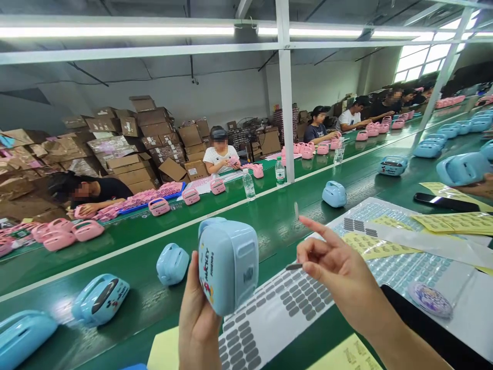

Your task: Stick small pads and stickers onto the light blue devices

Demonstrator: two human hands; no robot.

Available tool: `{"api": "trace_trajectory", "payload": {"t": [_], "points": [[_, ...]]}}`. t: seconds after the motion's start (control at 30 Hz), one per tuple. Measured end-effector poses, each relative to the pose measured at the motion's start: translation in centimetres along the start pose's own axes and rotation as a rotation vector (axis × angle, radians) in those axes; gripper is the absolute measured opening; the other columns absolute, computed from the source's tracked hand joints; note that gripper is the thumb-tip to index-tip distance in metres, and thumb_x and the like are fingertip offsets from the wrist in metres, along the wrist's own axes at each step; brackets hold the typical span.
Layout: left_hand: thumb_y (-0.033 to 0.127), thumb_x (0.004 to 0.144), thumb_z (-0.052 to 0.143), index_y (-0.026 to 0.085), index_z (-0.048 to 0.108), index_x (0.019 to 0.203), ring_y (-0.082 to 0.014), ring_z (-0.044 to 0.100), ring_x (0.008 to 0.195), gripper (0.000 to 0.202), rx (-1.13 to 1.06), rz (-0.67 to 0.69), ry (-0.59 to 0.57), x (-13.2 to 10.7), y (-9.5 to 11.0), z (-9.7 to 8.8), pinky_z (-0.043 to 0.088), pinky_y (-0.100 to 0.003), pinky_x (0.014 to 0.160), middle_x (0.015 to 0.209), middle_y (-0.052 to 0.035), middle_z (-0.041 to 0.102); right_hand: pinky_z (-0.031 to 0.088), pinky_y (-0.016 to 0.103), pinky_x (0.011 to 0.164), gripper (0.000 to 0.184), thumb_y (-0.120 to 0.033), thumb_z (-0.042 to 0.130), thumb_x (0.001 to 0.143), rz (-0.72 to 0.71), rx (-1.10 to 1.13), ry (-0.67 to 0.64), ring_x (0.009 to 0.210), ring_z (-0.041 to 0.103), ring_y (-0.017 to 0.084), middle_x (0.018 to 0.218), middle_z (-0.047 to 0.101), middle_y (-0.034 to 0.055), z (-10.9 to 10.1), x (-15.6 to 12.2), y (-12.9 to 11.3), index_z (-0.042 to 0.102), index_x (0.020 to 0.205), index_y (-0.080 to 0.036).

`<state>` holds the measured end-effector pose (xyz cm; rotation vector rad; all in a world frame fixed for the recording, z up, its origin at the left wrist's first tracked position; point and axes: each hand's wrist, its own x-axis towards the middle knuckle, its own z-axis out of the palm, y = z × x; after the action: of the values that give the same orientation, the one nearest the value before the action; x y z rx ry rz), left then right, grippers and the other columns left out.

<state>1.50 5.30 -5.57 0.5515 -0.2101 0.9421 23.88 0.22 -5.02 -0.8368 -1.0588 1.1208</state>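
Note:
My left hand (200,313) holds up a light blue plastic case (231,262) with rounded corners and "MICKEY FRIENDS" printed on one side. Its narrow side, with a small dark marking, faces right. To the right, apart from the case, my right hand (339,267) pinches a small grey oval sticker (294,267) between thumb and fingers. A second, paler oval piece (296,211) stands on the raised index fingertip. Under both hands lies a white sheet (277,326) with rows of grey oval stickers, several spots on it bare.
Several blue cases (102,299) sit along the green conveyor (154,318). Yellow sticker sheets (346,354), a black phone (446,201) and a purple patterned disc (430,299) lie at right. A white post (285,103) rises ahead; co-workers handle pink cases opposite. Another person's hand (483,187) holds a blue case.

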Motion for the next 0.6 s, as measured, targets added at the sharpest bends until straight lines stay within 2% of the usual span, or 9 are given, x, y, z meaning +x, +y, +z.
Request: {"api": "trace_trajectory", "payload": {"t": [0.03,0.07,0.13,0.2,0.33,0.47,0.6], "points": [[0.024,0.095,0.044,0.008,0.064,0.115,-0.0109,0.057,0.110,0.033,-0.046,-0.090,-0.067,0.1,-0.4,0.0,0.036,-0.015,0.100,0.114,-0.0058,0.061,0.050,0.022,0.085,0.067,-0.024,0.068,0.073,-0.067,-0.001,-0.025,0.071,0.054,0.006,0.071,0.052,-0.0033,0.7,0.3,-1.5,0.039,0.133,-0.022],[0.026,0.096,0.042,0.008,0.063,0.117,-0.0103,0.056,0.111,0.035,-0.076,-0.149,-0.087,0.3,-0.8,0.1,0.034,-0.015,0.102,0.116,-0.0058,0.060,0.044,0.028,0.101,0.065,-0.022,0.068,0.074,-0.111,-0.022,-0.067,0.075,0.056,0.006,0.071,0.053,-0.0040,1.3,0.6,-2.6,0.040,0.133,-0.022],[0.026,0.096,0.041,0.008,0.062,0.118,-0.0108,0.055,0.113,0.036,-0.095,-0.186,-0.068,0.7,-1.5,0.2,0.032,-0.016,0.104,0.118,-0.0065,0.059,0.032,0.036,0.114,0.065,-0.019,0.066,0.075,-0.146,-0.091,-0.157,0.082,0.058,0.007,0.072,0.055,-0.0048,2.1,0.9,-4.0,0.040,0.134,-0.025],[0.024,0.096,0.041,0.008,0.062,0.118,-0.0117,0.055,0.114,0.035,-0.089,-0.177,-0.058,0.9,-2.0,0.2,0.031,-0.018,0.106,0.118,-0.0065,0.059,0.034,0.038,0.112,0.064,-0.017,0.064,0.076,-0.135,-0.151,-0.209,0.084,0.058,0.008,0.075,0.057,-0.0044,2.4,1.0,-4.4,0.040,0.134,-0.029],[0.024,0.097,0.038,0.010,0.061,0.120,-0.0126,0.054,0.115,0.035,-0.096,-0.164,-0.105,1.1,-2.3,0.3,0.031,-0.021,0.108,0.119,-0.0051,0.058,0.045,0.036,0.099,0.061,-0.021,0.065,0.075,-0.087,-0.144,-0.145,0.090,0.058,0.011,0.076,0.057,-0.0020,2.5,1.2,-4.0,0.042,0.132,-0.026],[0.023,0.098,0.036,0.013,0.062,0.119,-0.0122,0.054,0.116,0.035,-0.100,-0.142,-0.129,1.0,-2.3,0.5,0.028,-0.025,0.110,0.120,-0.0027,0.057,0.046,0.030,0.095,0.070,-0.020,0.067,0.074,-0.063,-0.041,-0.098,0.099,0.057,0.011,0.072,0.056,-0.0021,2.5,1.4,-3.6,0.034,0.136,-0.022],[0.026,0.098,0.036,0.013,0.061,0.120,-0.0111,0.053,0.117,0.036,-0.081,-0.159,-0.100,0.8,-2.0,0.1,0.024,-0.024,0.111,0.121,-0.0019,0.057,0.046,0.029,0.094,0.076,-0.018,0.067,0.074,-0.066,0.004,-0.127,0.095,0.056,0.010,0.068,0.053,-0.0038,2.6,1.4,-3.5,0.028,0.139,-0.022]]}}
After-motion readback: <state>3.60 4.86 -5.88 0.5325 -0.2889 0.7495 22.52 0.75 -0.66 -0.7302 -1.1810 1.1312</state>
